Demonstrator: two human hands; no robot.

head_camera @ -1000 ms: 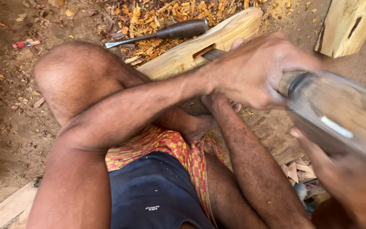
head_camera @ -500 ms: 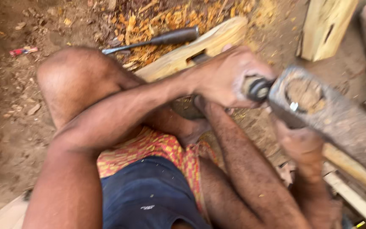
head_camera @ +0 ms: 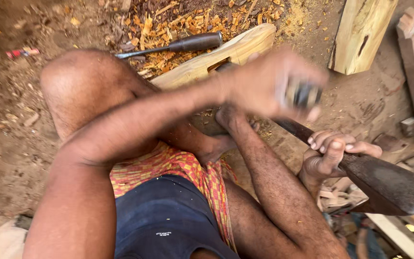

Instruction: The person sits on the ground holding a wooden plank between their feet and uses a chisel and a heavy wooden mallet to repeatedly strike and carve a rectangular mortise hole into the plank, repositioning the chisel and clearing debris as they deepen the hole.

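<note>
The left hand [head_camera: 269, 84] is blurred, fist closed round a dark chisel handle [head_camera: 303, 95] held over the notched wooden beam [head_camera: 216, 60] on the dirt floor [head_camera: 5, 120]. Half a second ago the wooden mallet [head_camera: 384, 180] was raised close to that fist; now it has dropped low toward the right edge of the ground, the right hand [head_camera: 329, 156] wrapped round its shaft. A second chisel [head_camera: 178, 45] lies among shavings [head_camera: 178, 21] beyond the beam.

Soft, even daylight with no glare and only faint shadows. The left hand [head_camera: 269, 84] is smeared by motion blur, while the wood chips [head_camera: 178, 19] look sharp.
</note>
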